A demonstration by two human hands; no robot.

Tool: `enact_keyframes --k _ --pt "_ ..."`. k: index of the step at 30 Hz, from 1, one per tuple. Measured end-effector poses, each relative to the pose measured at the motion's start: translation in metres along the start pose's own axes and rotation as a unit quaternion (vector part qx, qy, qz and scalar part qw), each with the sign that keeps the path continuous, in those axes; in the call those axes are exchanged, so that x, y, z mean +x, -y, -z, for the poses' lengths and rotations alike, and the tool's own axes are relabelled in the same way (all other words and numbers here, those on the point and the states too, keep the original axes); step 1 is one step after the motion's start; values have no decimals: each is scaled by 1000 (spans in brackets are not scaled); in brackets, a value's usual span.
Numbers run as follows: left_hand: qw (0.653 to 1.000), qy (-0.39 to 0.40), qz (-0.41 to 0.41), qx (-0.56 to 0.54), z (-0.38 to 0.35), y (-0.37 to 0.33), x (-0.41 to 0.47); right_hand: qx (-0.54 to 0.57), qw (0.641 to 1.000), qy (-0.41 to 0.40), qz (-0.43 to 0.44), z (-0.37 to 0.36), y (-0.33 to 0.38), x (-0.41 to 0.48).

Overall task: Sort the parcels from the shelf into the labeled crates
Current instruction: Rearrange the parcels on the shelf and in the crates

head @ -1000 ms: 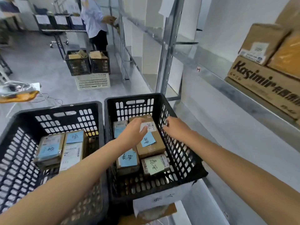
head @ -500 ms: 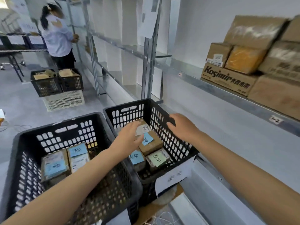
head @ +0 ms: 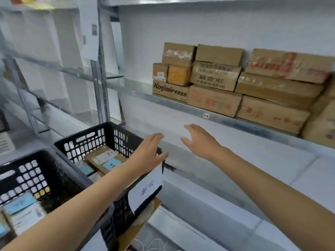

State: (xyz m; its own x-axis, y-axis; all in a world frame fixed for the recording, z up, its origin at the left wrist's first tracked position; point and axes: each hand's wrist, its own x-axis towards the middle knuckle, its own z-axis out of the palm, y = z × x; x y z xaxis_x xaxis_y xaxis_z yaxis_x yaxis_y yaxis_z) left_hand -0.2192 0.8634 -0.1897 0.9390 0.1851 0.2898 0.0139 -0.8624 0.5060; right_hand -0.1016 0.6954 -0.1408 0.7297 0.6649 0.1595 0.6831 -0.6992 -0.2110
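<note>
**Item:** parcels (head: 235,82), brown cardboard, stacked about 3 layers high on the metal shelf (head: 141,91), upper right of the frame. The stack's long axis runs along the shelf edge, from the frame's centre out to its right edge.

**Position relative to my hands:** above and to the right of both, well apart from either.

**Nearest pieces:** the box printed "Kasimir" (head: 170,90) is at the left end of the bottom row. The plain brown box (head: 213,101) is just beside it, almost straight above my right hand.

**Right hand** (head: 199,140): the nearer of the 2. It is open, with the fingers spread and angled up toward the shelf and the back of the hand toward me. It holds nothing and hangs in front of the white wall below the shelf edge, centre of the frame.

**Left hand** (head: 150,153): open, fingers straight and close together, holding nothing. It lies over the near right corner of the right crate (head: 108,133). I cannot tell whether it touches the rim.

**Crates:** 2, black, lower left of the frame. The right crate carries a white paper label (head: 146,189) and holds sorted parcels (head: 103,158) with blue notes. The left crate (head: 23,176) holds more of the same.

**Judgement:** the coming reach goes up and right. I expect my right hand to lead, with the left following for a 2-handed lift.
</note>
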Motion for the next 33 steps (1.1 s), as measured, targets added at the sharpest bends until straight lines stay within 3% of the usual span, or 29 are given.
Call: enact_keyframes --k 12,21,33 --pt "980 18 -193 -40 -79 -232 44 8 976 -102 -194 96 -162 -171" --pt "956 60 -267 -104 -130 -393 48 -23 940 -181 -289 188 -251 -291" --pt "946 16 -297 -126 -151 -530 70 -45 917 -223 -328 263 -344 -364"
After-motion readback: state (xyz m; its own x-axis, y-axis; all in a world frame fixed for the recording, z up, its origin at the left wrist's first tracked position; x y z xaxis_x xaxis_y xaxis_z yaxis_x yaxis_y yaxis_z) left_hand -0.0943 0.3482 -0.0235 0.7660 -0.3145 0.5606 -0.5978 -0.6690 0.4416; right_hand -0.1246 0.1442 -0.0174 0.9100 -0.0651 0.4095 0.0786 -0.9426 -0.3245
